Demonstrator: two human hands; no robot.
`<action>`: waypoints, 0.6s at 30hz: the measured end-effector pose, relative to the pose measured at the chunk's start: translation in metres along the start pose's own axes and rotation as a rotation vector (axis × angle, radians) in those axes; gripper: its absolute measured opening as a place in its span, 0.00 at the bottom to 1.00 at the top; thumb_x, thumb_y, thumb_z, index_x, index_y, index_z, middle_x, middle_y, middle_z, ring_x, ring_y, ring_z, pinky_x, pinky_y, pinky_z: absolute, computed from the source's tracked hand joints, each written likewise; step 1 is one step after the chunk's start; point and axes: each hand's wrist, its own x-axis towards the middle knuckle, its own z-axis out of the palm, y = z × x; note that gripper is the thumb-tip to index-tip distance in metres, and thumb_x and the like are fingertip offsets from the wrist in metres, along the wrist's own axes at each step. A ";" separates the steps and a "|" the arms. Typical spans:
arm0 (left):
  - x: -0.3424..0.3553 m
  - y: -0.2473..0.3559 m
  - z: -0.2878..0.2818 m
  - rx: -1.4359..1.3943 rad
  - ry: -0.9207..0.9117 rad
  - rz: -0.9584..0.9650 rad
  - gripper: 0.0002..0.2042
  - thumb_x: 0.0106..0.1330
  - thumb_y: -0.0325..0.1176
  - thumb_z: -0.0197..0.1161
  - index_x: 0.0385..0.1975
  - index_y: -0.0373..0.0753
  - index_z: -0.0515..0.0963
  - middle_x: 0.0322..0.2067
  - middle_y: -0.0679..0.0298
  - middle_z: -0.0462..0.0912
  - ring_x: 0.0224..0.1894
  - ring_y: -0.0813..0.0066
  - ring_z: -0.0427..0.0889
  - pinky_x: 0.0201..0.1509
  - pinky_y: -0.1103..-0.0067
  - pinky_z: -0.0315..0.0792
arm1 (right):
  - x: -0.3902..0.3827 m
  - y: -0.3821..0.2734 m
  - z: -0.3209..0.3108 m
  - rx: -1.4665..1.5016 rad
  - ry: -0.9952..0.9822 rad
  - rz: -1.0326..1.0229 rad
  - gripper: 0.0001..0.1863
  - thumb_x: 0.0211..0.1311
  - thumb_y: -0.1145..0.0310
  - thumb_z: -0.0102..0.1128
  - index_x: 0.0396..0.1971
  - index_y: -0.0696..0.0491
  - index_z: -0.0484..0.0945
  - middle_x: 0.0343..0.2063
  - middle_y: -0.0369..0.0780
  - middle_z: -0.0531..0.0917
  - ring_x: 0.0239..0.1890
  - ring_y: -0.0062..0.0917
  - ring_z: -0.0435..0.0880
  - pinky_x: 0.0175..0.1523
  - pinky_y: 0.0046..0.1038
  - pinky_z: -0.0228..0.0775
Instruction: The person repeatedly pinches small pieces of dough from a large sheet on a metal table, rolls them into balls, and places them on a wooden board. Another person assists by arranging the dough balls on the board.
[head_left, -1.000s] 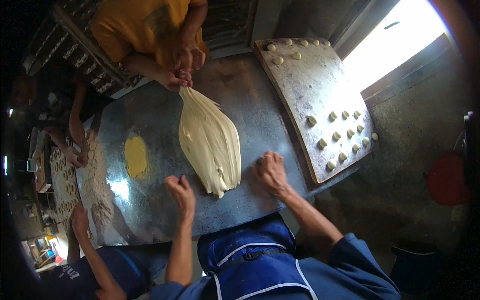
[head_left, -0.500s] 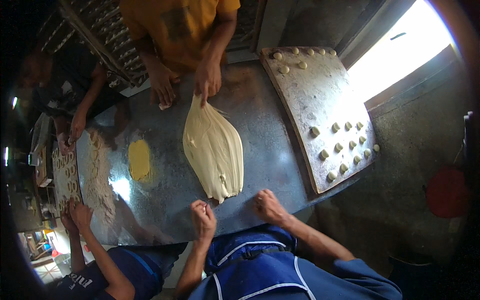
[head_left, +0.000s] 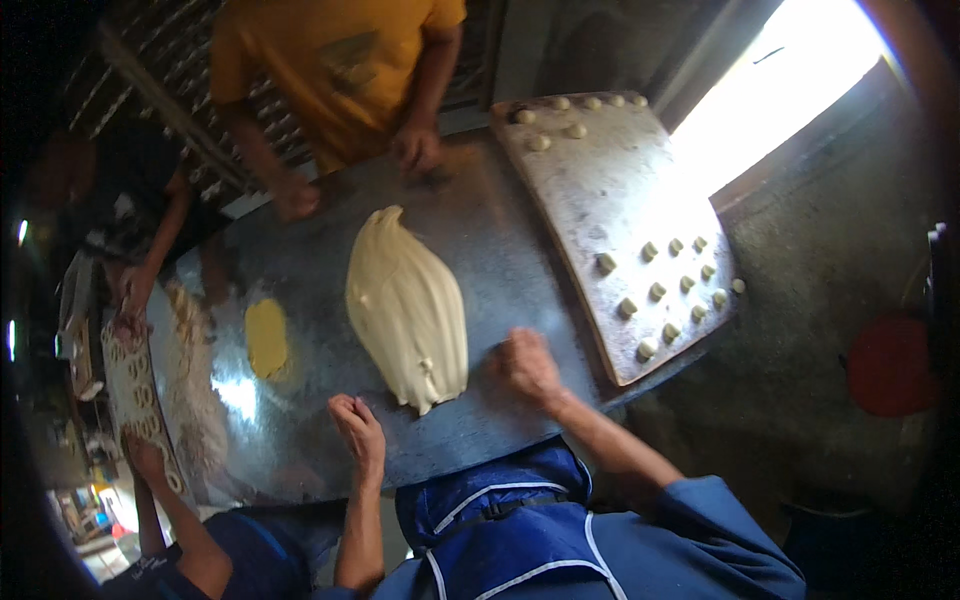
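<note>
A long, ridged slab of pale, stretchy dough (head_left: 405,310) lies lengthwise on the dark metal worktop (head_left: 505,250). Just left of its near end, by the front edge, my left hand (head_left: 355,425) has its fingers curled closed; whatever they may hold is hidden. My right hand (head_left: 525,365), slightly blurred, is closed with knuckles up, right of the dough and low over the worktop; its palm is hidden. A flattened yellow patch (head_left: 267,340) lies left of the dough.
A floured board (head_left: 570,200) with several small dough rounds stands at right. A person in orange (head_left: 335,60) faces me. At left, co-workers' hands (head_left: 135,285) work near a tray (head_left: 130,380) of ring shapes beside spread flour (head_left: 190,360). A red round object (head_left: 890,365) is right.
The person opposite has let go of the dough's far end, which now lies on the worktop, and drawn their hands apart. My hands have shifted about slightly, staying closed either side of the dough.
</note>
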 end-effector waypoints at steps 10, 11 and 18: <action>0.043 0.036 -0.080 0.275 -0.803 0.297 0.15 0.49 0.21 0.66 0.39 0.36 0.82 0.46 0.54 0.76 0.50 0.50 0.78 0.55 0.62 0.75 | -0.027 0.002 -0.057 0.076 -0.090 -0.076 0.16 0.53 0.67 0.65 0.39 0.56 0.73 0.37 0.43 0.72 0.42 0.36 0.74 0.48 0.35 0.69; 0.062 0.062 -0.075 0.226 -0.807 0.352 0.15 0.49 0.21 0.67 0.39 0.37 0.82 0.45 0.54 0.76 0.49 0.51 0.79 0.54 0.63 0.75 | -0.036 0.002 -0.058 0.080 -0.089 -0.114 0.17 0.53 0.67 0.65 0.41 0.56 0.74 0.38 0.43 0.73 0.43 0.35 0.74 0.48 0.34 0.69; 0.156 0.371 0.093 -0.362 -0.499 1.037 0.27 0.47 0.15 0.70 0.51 0.38 0.79 0.45 0.55 0.80 0.47 0.56 0.82 0.49 0.69 0.79 | -0.018 0.058 -0.155 0.610 0.245 0.108 0.18 0.54 0.78 0.68 0.47 0.57 0.81 0.43 0.48 0.79 0.46 0.41 0.82 0.49 0.38 0.77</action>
